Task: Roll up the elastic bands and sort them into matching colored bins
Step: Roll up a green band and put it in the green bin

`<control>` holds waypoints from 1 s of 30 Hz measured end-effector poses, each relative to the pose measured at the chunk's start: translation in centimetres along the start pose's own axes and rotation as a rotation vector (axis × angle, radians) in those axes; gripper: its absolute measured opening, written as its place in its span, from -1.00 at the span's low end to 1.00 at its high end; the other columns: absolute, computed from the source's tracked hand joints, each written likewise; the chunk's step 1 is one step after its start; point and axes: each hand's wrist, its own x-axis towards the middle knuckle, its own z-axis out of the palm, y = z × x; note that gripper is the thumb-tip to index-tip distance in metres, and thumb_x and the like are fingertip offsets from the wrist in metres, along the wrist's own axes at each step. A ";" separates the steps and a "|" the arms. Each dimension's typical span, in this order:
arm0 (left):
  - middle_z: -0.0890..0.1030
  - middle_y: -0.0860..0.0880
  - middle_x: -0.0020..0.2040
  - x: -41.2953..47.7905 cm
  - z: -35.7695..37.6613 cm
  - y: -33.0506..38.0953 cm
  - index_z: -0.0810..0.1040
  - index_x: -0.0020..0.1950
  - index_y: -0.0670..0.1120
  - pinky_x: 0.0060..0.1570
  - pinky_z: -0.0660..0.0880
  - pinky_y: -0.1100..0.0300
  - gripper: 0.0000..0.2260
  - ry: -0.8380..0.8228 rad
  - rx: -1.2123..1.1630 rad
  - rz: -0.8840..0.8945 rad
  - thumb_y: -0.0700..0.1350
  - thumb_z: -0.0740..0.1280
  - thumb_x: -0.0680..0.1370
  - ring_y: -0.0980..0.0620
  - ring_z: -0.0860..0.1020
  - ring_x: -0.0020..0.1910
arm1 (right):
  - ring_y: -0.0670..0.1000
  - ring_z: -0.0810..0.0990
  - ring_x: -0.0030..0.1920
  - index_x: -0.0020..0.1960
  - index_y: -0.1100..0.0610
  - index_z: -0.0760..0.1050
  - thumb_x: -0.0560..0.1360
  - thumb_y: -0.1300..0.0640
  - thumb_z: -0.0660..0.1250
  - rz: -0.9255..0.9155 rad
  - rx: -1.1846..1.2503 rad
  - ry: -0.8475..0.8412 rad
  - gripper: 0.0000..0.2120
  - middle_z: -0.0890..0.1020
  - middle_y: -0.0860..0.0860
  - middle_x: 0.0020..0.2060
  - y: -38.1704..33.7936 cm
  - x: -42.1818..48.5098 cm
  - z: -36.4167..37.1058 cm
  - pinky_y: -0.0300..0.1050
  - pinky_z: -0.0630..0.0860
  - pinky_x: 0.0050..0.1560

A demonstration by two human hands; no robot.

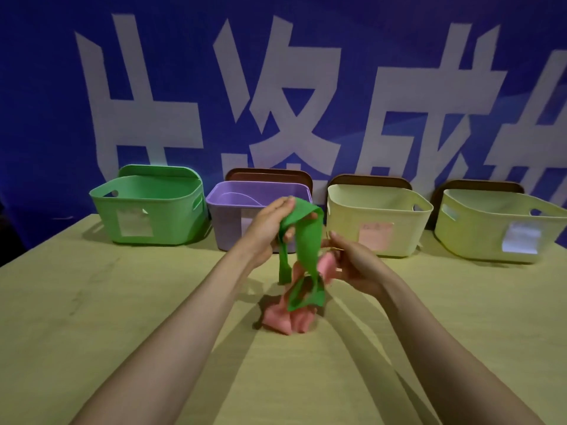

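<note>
Two bands are in play at the middle of the table (pixel 122 302). The green band (pixel 308 240) hangs from the left hand (pixel 270 228), whose thumb and fingers pinch its top fold in front of the purple bin (pixel 227 225). Its lower loops drape onto the pink band (pixel 291 323), which lies crumpled on the wood. The right hand (pixel 356 265) has its fingertips drawn together beside the hanging strands and seems to pinch a raised fold of the pink band, though the contact is blurred.

Both bands look thin, light and limp. The green one twists and folds under its own weight, so it should not hold a shape unless kept taut. It is probably stretchy and a little grippy, and a loose roll may spring open. A sound hold would be one flat end pinched across its full width, the other hand keeping tension while rolling. The bands overlap, so lifting one could drag the other.

Four bins stand in a row at the far edge, apart from each other: a green bin (pixel 171 222), the purple bin, a cream bin (pixel 346 228) with a pink label (pixel 376 237), and a yellow-green bin (pixel 478 234) with a white label. Their floors are mostly hidden. A pale curved shape shows inside the purple one; I cannot tell what it is.
</note>
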 end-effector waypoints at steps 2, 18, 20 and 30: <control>0.54 0.01 -0.24 -0.2 1.0 0.4 0.49 0.17 -0.12 -0.57 0.29 0.39 -0.83 -0.117 0.102 -0.029 -0.13 0.19 0.64 0.20 0.39 -0.54 | -0.03 0.58 0.04 0.04 0.00 0.56 0.61 -0.18 0.07 -0.063 -0.068 0.033 -0.63 0.64 0.02 0.03 0.1 0.2 0.6 -0.03 0.49 0.02; 0.55 0.00 -0.27 0.6 -3.2 -1.7 0.58 0.02 -0.02 -0.57 0.25 0.38 -0.83 0.101 0.332 -0.024 -0.28 0.36 0.52 0.20 0.34 -0.56 | -0.03 0.56 -0.36 -0.07 0.21 0.52 0.55 0.15 0.26 0.140 0.366 -0.002 -0.87 0.61 0.08 -0.30 2.3 1.1 -0.9 -0.18 0.52 -0.34; 0.51 -0.06 -0.30 0.6 -4.4 -3.5 0.58 -0.09 -0.07 -0.55 0.25 0.35 -0.87 0.175 0.478 -0.092 -0.30 0.35 0.52 0.19 0.34 -0.57 | -0.12 0.43 -0.57 -0.19 0.20 0.45 0.34 0.20 0.46 0.060 0.640 -0.111 -0.81 0.53 0.01 -0.47 1.4 0.8 -1.8 -0.28 0.45 -0.52; 0.50 -0.05 -0.27 1.8 -2.5 -3.0 0.50 -0.12 -0.05 -0.32 0.37 0.21 -0.80 0.246 0.361 -0.207 -0.23 0.14 0.62 0.04 0.45 -0.31 | -0.01 0.54 -0.24 0.21 0.24 0.46 0.59 0.27 0.22 -0.024 -0.189 0.140 -0.79 0.56 0.11 -0.15 -1.2 0.4 -1.9 -0.14 0.57 -0.22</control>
